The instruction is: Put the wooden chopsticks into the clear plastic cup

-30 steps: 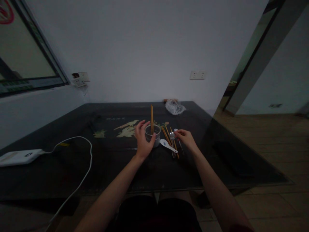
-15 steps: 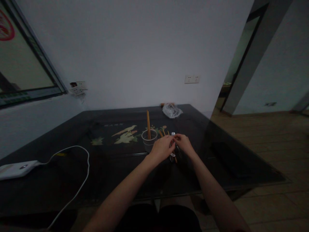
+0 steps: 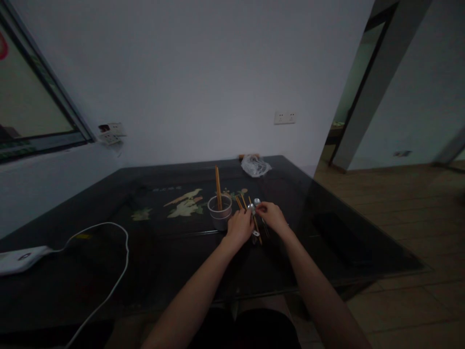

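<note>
A small clear cup stands on the dark table with two wooden chopsticks upright in it. Just right of the cup lie several loose chopsticks and metal spoons. My left hand rests over this pile with fingers curled, covering the white spoon. My right hand pinches a metal spoon near its bowl. Both hands nearly touch each other.
A white charger box with a white cable lies at the left. A crumpled plastic bag sits at the table's far edge. A dark flat object lies at the right. A doorway opens on the right.
My left hand has let go of the cup and moved right onto the pile of utensils, hiding the white spoon. My right hand stays on the metal spoon.
</note>
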A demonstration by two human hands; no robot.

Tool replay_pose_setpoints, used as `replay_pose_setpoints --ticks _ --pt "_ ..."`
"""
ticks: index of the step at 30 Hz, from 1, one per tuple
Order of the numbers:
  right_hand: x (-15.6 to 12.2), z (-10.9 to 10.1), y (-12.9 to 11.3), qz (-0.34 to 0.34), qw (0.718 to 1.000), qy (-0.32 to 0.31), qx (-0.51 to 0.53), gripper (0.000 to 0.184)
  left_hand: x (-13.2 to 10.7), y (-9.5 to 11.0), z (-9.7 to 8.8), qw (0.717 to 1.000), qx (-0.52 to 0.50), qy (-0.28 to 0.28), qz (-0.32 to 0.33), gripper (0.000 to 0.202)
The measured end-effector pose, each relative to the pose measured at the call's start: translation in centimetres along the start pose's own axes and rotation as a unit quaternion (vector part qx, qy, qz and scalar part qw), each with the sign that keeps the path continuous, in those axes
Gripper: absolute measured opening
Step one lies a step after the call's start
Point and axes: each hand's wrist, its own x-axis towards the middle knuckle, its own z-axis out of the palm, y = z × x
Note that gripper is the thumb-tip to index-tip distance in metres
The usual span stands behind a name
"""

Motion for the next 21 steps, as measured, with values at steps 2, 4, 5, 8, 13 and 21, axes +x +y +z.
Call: replay_pose_setpoints --ticks 2,4,5,8,13,21 --pt "-0.1 0.0 -0.1 0.000 1.000 -0.004 -0.007 0.013 0.0 0.0 0.1 1.000 -0.001 -0.015 -0.002 0.022" --pt "-0.3 0.0 -0.2 -0.003 1.000 -0.010 -0.014 0.013 0.0 0.1 0.1 1.000 0.005 -0.028 -0.004 0.023" --pt "-0.3 0.0 -0.3 -0.004 1.000 -0.014 -0.017 0.012 0.0 0.1 0.0 0.999 0.008 -0.033 -0.004 0.023" --pt "-0.4 0.1 -0.3 -0.007 0.999 -0.031 -0.030 0.012 -0.1 0.3 -0.4 0.999 0.010 -0.040 -0.002 0.024" --pt "-0.5 0.0 -0.4 -0.003 0.996 -0.063 -0.063 0.012 -0.9 0.4 -1.4 0.999 0.015 -0.022 0.018 0.020" --pt "-0.9 -0.1 -1.0 0.015 0.991 -0.095 -0.089 0.016 -2.3 -0.1 -1.7 0.995 0.058 -0.081 0.011 0.023"
